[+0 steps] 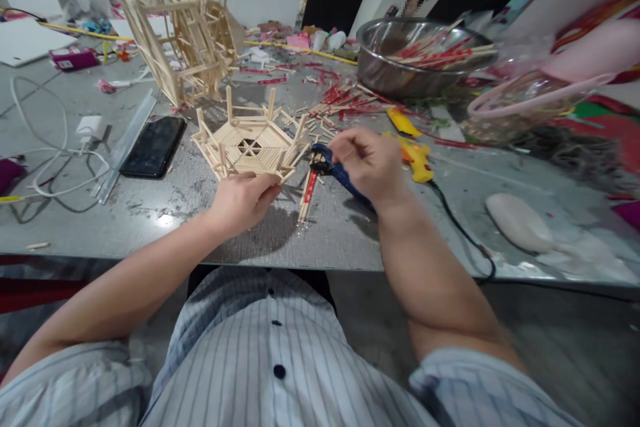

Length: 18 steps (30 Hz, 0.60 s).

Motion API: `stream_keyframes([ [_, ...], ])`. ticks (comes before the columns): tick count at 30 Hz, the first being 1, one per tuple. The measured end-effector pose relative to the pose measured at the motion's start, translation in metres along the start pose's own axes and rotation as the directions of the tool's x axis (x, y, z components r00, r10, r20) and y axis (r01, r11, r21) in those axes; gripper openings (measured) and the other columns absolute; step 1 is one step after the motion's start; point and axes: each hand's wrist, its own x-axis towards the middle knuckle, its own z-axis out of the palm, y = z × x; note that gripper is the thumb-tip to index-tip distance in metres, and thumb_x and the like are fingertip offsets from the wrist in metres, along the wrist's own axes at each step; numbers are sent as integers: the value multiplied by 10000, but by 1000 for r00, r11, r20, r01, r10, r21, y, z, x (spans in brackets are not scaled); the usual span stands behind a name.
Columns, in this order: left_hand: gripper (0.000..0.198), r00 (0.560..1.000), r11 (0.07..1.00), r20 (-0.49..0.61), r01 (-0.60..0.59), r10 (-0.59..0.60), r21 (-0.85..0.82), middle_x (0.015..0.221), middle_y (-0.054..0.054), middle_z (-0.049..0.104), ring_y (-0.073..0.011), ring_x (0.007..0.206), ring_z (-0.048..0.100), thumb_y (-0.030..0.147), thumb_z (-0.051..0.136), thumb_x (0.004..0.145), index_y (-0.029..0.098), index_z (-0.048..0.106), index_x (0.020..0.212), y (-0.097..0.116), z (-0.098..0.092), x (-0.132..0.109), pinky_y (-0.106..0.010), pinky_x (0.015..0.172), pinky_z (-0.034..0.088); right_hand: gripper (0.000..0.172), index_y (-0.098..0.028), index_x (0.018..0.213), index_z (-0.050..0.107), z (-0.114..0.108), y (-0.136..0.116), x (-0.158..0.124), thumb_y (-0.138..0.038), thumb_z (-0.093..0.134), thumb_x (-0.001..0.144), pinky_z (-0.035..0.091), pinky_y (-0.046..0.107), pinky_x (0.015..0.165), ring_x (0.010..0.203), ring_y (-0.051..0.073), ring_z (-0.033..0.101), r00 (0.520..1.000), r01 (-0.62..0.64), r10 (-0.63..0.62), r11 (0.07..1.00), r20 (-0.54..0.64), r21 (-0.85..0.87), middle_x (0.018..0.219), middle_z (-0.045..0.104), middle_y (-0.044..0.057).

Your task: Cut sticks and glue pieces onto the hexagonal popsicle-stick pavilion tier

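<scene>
A hexagonal frame of pale wooden sticks (250, 159), with short uprights round its rim and a small opening at its centre, sits on the table in front of me. My left hand (246, 201) grips its near edge between thumb and fingers. My right hand (369, 163) is closed just right of the frame, fingers curled in a pinch; whatever they hold, if anything, is hidden. Close under it are blue-handled cutters (345, 177), partly covered by the hand. Sticks with a red paper band (310, 190) lie beside the cutters.
A taller stick structure (183, 47) stands behind. A steel bowl (370, 70) holds red-wrapped sticks. A yellow glue gun (419, 159) with a black cord lies right, near a white mouse (517, 221). A black phone (153, 147) and white charger (91, 129) lie left.
</scene>
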Motion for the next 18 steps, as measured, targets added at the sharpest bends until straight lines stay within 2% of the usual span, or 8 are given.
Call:
stream_keyframes([
  [2, 182, 996, 989, 22, 90, -88, -117, 640, -32, 679, -114, 543, 589, 239, 516, 927, 144, 669, 897, 1, 0, 1, -215, 523, 400, 353, -218, 751, 595, -17, 18, 7, -541, 549, 885, 380, 288, 548, 514, 117, 479, 979, -92, 77, 993, -190, -72, 597, 566, -8],
  [4, 150, 988, 965, 41, 156, -150, -209, 619, -11, 667, -94, 524, 562, 222, 538, 903, 151, 669, 890, 2, -3, 3, -199, 520, 395, 258, -217, 756, 586, -33, 39, 13, -444, 589, 880, 402, 309, 574, 515, 131, 494, 929, -213, 176, 974, -327, -80, 594, 574, 1],
  [7, 177, 981, 953, 29, 196, -194, -232, 663, -22, 685, -114, 616, 588, 274, 565, 889, 172, 695, 827, 0, -17, 10, -221, 599, 447, 143, -215, 763, 585, -44, 65, 18, -318, 648, 841, 419, 324, 608, 558, 150, 535, 873, -362, 298, 926, -386, -105, 619, 602, 23],
  [9, 226, 981, 967, -14, 187, -192, -171, 725, -34, 712, -147, 722, 615, 319, 570, 891, 187, 710, 773, -5, -33, 20, -275, 722, 485, 110, -209, 766, 589, -41, 74, 18, -274, 657, 824, 422, 328, 616, 574, 155, 547, 871, -393, 335, 914, -359, -103, 635, 614, 31],
  [11, 226, 983, 979, -7, 183, -185, -89, 801, -36, 731, -167, 778, 623, 330, 579, 883, 198, 722, 770, -13, -54, 33, -328, 811, 486, 90, -200, 772, 597, -33, 75, 17, -255, 653, 817, 425, 336, 622, 573, 155, 551, 882, -387, 337, 917, -328, -99, 639, 618, 35],
  [13, 204, 983, 985, 72, 172, -170, -20, 796, -30, 726, -186, 806, 628, 336, 608, 857, 208, 733, 760, -23, -72, 48, -355, 847, 480, 88, -200, 771, 603, -23, 69, 14, -259, 650, 815, 423, 342, 620, 568, 156, 547, 901, -354, 308, 929, -305, -108, 633, 613, 34],
  [15, 190, 965, 984, 197, 172, -175, 37, 740, -23, 705, -195, 809, 633, 334, 617, 839, 213, 745, 769, -34, -85, 63, -350, 841, 478, 93, -216, 774, 608, -13, 59, 11, -287, 651, 815, 417, 335, 604, 568, 155, 538, 929, -292, 254, 950, -268, -113, 634, 613, 28],
  [18, 153, 874, 985, 454, 158, -173, 71, 685, 6, 670, -173, 750, 636, 316, 641, 796, 210, 749, 768, -45, -88, 82, -325, 824, 472, 122, -235, 811, 629, -3, 36, 10, -356, 623, 826, 428, 318, 573, 596, 160, 556, 965, -161, 148, 986, -218, -44, 679, 641, 22],
])
